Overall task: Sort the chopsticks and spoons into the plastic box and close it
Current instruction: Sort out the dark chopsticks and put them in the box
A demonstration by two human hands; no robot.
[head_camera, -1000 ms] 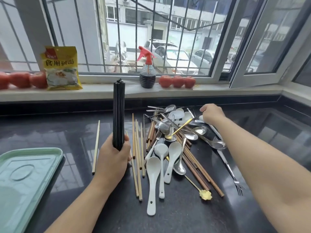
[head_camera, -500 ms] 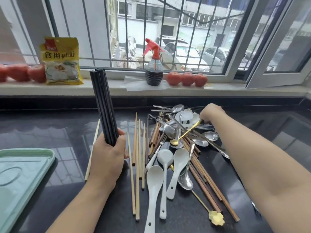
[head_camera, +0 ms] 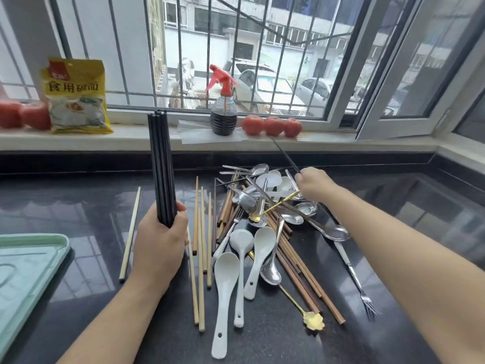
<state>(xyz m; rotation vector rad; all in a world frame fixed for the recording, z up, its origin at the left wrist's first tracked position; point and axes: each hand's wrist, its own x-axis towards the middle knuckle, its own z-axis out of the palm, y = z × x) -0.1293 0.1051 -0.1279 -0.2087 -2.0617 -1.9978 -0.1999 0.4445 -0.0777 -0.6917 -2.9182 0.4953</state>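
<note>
Nearest the camera, left of the cutlery pile (head_camera: 262, 219): pale green plastic lid or tray (head_camera: 23, 264), only partly in frame, its type not discernible. Just left of the pile: left hand (head_camera: 160, 243), fingers curled tight round a bundle of black chopsticks (head_camera: 160, 166) held upright on the dark counter (head_camera: 78, 211). Within the pile: white ceramic spoons (head_camera: 236, 261), light bamboo chopsticks (head_camera: 199, 258), brown wooden chopsticks (head_camera: 296, 266), metal spoons (head_camera: 296, 216), a gold spoon (head_camera: 312, 320), a fork (head_camera: 359, 285) at its right edge. At the pile's far right: right hand (head_camera: 315, 183), pinching a single black chopstick (head_camera: 284, 155) raised and tilted toward the window. Beyond the pile, on the sill: spray bottle (head_camera: 223, 111), tomatoes (head_camera: 271, 126), yellow packet (head_camera: 76, 97).
</note>
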